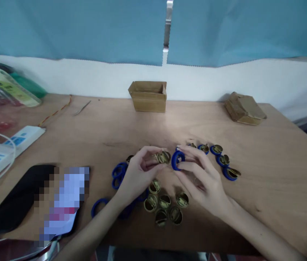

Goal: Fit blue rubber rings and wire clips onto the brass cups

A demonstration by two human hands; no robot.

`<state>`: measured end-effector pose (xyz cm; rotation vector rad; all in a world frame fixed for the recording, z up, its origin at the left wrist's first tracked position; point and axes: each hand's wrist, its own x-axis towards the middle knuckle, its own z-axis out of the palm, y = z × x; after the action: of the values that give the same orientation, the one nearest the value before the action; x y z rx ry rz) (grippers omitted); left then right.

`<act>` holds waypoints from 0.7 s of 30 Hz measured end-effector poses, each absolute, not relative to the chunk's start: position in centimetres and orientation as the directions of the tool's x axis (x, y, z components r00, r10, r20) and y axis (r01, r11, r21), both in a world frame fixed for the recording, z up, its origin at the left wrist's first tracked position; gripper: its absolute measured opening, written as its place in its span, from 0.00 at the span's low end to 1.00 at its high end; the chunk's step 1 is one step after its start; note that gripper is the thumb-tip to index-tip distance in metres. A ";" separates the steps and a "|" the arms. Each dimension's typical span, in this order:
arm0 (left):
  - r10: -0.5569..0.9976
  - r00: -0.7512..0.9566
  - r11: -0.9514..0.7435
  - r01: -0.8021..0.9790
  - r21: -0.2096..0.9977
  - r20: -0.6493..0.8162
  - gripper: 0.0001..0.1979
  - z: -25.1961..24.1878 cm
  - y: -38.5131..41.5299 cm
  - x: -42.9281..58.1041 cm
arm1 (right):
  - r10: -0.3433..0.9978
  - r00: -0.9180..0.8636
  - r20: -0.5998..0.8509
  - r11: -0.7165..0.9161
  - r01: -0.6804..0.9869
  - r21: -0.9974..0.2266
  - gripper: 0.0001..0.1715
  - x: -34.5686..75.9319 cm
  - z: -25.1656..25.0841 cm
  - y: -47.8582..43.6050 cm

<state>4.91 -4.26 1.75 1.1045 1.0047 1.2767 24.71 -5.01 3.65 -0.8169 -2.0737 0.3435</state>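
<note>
Between the thumb and fingers of my left hand (139,170) is a round brass-coloured metal piece (163,157). A blue ring (177,159) is pinched in my right hand (202,174), a small gap apart from the metal piece. Below both hands lie several loose brass-coloured pieces (164,201) on the table. Several blue rings (99,207) lie to the left, partly hidden by my left hand and forearm. Beyond my right hand, several blue rings with brass pieces in them (223,160) form a curved row.
An open cardboard box (150,102) stands at the back of the wooden table (101,123), with a crumpled cardboard box (244,108) at back right. To the left are a white power strip (12,148), a black phone-like slab (20,197), a pixelated screen (66,203) and a bottle (12,85).
</note>
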 end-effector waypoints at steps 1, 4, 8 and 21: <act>0.996 0.077 -0.022 -0.227 0.974 0.041 0.15 1.5 -4.5 5.3 | 0.662 -0.431 0.613 0.749 0.422 -0.511 0.12 24.8 3.2 -4.9; 0.992 0.110 -0.023 -0.269 0.963 0.055 0.16 0.9 -5.2 6.0 | 0.684 -0.447 0.577 0.730 0.404 -0.552 0.16 25.0 2.1 -4.7; 0.990 0.134 0.002 -0.255 0.967 0.033 0.17 0.7 -5.5 6.0 | 0.738 -0.425 0.524 0.671 0.381 -0.636 0.25 25.2 1.3 -4.6; 0.994 0.102 0.038 -0.109 0.993 -0.027 0.21 -0.1 -6.0 6.4 | 0.672 -0.496 0.550 0.737 0.522 -0.430 0.27 25.8 0.1 -4.8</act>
<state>6.38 -5.98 -0.09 1.1503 1.0698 1.1617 25.75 -4.77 0.11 -0.8949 -2.2116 0.2674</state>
